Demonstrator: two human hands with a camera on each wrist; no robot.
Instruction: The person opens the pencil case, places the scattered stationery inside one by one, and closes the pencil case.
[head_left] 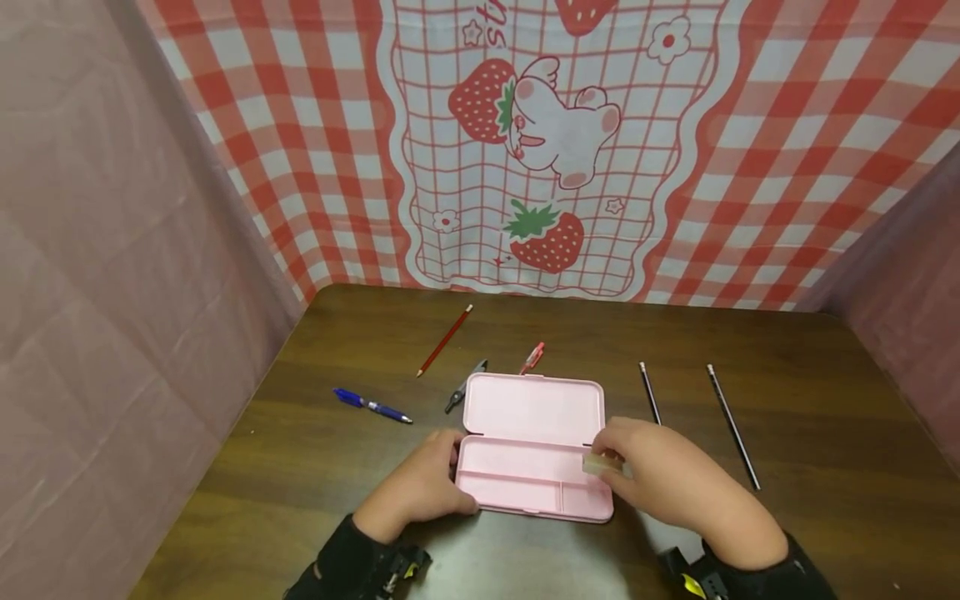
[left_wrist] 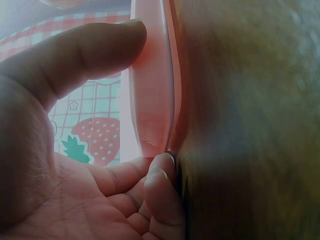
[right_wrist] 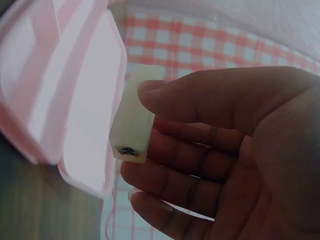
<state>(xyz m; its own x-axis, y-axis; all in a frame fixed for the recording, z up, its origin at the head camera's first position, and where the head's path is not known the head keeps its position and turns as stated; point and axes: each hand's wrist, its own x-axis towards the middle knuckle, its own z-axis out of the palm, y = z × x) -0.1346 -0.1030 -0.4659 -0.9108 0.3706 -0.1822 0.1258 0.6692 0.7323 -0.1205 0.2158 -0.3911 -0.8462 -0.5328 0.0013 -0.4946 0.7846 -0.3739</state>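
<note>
A pink pencil case lies with its lid raised toward the back, and its divided compartments are bare apart from what the right hand covers. At its left end my left hand grips the case, thumb on the front corner. In the left wrist view the thumb presses one side of the pink case while fingertips touch its end. My right hand pinches a pale, whitish eraser above the right part of the case. One end of the eraser shows a dark smudge in the right wrist view.
Behind the case lie a red pencil, a grey compass and a pink pen, the latter two partly hidden by the lid. A blue pen is on the left. Two dark pencils lie on the right, one partly covered by my hand.
</note>
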